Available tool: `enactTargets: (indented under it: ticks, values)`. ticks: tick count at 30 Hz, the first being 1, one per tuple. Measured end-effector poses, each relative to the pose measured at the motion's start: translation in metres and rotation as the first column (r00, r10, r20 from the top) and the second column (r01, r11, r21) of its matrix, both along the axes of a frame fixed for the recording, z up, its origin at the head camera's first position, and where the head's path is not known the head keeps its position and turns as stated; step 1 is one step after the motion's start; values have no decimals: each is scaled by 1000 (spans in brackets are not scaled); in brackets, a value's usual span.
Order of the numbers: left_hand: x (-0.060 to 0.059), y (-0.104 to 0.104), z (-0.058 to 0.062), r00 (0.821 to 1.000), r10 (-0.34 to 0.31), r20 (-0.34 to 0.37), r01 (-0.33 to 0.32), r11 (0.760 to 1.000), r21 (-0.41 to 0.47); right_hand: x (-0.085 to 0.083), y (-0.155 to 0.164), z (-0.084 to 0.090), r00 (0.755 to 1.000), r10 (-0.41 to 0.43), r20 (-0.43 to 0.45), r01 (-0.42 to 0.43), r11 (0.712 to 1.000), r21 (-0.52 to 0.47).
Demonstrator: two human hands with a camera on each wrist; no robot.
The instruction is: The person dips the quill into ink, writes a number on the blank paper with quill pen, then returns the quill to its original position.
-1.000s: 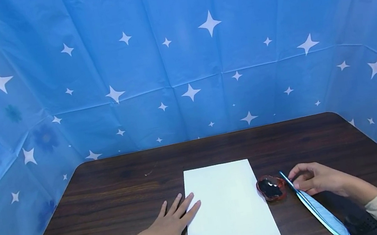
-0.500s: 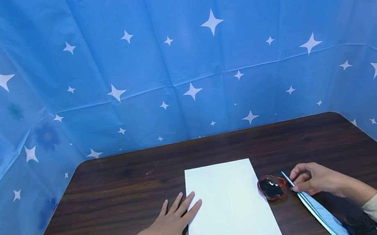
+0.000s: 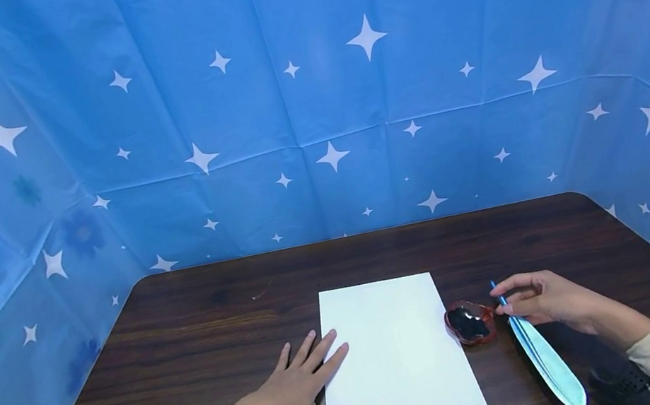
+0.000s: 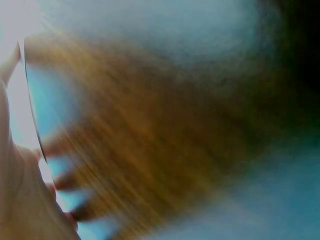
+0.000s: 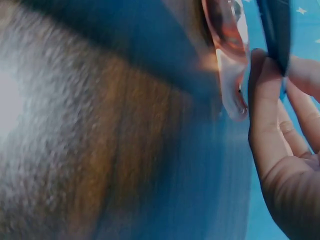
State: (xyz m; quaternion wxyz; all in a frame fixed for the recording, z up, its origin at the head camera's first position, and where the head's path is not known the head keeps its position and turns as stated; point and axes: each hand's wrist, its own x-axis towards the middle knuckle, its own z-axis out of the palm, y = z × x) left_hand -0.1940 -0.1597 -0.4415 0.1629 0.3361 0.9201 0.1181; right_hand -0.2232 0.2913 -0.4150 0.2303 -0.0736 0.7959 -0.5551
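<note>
Your right hand is pinching the feather between thumb and fingertips, close to its narrow end, so that the tip is poking out just past your fingers and the broad vane is trailing below them, toward your body. Whether the broad end is touching the table, I cannot tell; a dark shadow is lying along its edge. Your left hand is grasping nothing: its fingers are spreading wide and straight, with fingertips and thumb resting on the left edge of the paper. The dish, reddish with something black in it, is sitting just left of your right fingertips, by the paper's right edge; whether it is overlapping that edge is not showing clearly.

You are, I judge, working on getting the feather into a sound hold. The next move is probably calling for a firm pinch near the narrow end, with the tip clearing the dish's rim beside your fingers and the vane hanging free of your wrist. Your left fingers are, it seems, best serving by steadying the paper.
</note>
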Motion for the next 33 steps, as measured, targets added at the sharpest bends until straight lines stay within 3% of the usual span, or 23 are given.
enactTargets:
  ticks: [4,7,9,15,20,28,33]
  values:
    - [0,0,1,1000,-1,-2,1,1000,-3,-1,3,1,1000,-2,19,4,991,-134]
    - [0,0,1,1000,1,0,-1,1000,-4,-3,5,1,1000,18,25,-10,963,-271]
    - [0,0,1,1000,2,1,-2,1000,-7,-3,5,0,999,46,17,-37,931,-364]
    - [0,0,1,1000,0,3,0,1000,-3,-5,8,-2,989,147,30,-100,796,-597]
    - [0,0,1,1000,-1,2,1,1000,-3,-6,8,-4,977,203,66,-105,723,-683]
    - [-2,-1,-4,1000,-8,-4,8,1000,3,-7,4,-4,969,220,112,-57,642,-765]
    - [-2,-1,-4,1000,-9,-6,9,1000,2,-6,-1,1,949,312,45,-137,537,-833]
